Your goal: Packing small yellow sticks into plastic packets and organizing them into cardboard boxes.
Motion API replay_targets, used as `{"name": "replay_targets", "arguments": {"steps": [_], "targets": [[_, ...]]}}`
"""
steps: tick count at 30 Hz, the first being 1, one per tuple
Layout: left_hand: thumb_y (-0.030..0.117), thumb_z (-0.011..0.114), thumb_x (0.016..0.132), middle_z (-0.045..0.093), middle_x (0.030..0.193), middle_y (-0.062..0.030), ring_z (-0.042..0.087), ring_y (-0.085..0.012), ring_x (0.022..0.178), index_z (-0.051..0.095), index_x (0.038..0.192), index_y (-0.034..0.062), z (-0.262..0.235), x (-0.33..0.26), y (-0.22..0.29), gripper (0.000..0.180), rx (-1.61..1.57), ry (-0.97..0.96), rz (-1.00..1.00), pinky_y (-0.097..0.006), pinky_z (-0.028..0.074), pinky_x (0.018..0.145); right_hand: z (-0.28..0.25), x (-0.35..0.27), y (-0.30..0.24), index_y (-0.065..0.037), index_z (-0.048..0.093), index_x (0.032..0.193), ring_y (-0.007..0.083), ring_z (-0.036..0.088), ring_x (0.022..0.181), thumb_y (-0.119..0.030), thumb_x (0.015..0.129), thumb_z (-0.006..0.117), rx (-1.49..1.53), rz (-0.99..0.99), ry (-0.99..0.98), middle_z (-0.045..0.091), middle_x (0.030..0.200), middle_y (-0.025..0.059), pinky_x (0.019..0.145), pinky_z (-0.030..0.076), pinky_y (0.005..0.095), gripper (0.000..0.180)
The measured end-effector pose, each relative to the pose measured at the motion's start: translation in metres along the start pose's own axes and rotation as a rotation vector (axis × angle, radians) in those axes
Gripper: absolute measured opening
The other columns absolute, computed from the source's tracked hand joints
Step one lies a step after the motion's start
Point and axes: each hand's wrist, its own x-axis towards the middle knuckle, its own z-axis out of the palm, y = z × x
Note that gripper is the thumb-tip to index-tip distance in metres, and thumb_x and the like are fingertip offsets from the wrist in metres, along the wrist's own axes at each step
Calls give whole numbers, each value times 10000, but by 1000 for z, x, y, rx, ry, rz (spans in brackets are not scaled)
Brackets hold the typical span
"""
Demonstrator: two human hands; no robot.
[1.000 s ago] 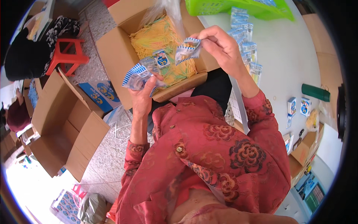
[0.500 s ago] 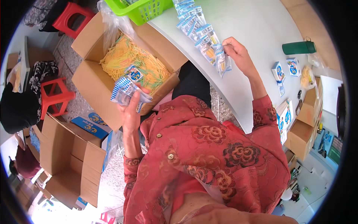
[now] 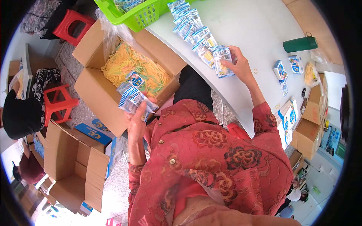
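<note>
My left hand (image 3: 136, 118) is closed around several small clear packets (image 3: 132, 98) with blue-and-white striped ends, held above the near side of an open carton. Thin yellow, orange and green sticks (image 3: 132, 67) fill that carton (image 3: 94, 90). At the table's near edge, the thumb and fingers of my right hand (image 3: 241, 66) pinch another striped packet (image 3: 222, 60). It lies at the near end of an overlapping row of such packets (image 3: 192, 26) on the white table. A blue-and-white card (image 3: 135, 79) shows above the packets in my left hand.
A green basket (image 3: 145, 17) with packets in it stands at the far table edge. To the right are a green bottle (image 3: 300, 44), small blue-and-white boxes (image 3: 280, 71) and a rubber band (image 3: 255, 71). An open carton (image 3: 71, 165) and red stools (image 3: 60, 101) stand left; people sit beyond.
My right hand has turned the packet flatter and squarer at the row's end; before, it was narrow and tilted. My left hand still grips its packets. The whole view has shifted slightly.
</note>
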Motion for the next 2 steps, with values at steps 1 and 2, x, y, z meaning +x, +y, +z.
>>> {"name": "replay_targets", "arguments": {"steps": [1, 2], "targets": [[62, 497, 847, 624, 880, -116, 600, -198, 847, 482, 1106, -13, 0, 0, -2, 270, -5, -3, 0, -313, 478, 748, 0, -1, 1, -66, 457, 1165, 106, 532, 814, -159, 748, 656, 51, 22, -55, 585, 966, 61, 709, 440, 239, 472], [66, 499, 849, 623, 894, -113, 600, -205, 859, 480, 1111, -7, -2, 1, -3, 273, 16, -33, 6, -321, 476, 756, -1, 0, 2, -79, 457, 1167, 122, 540, 833, -158, 760, 643, 21, 49, -79, 587, 1000, 73, 725, 447, 245, 454]]}}
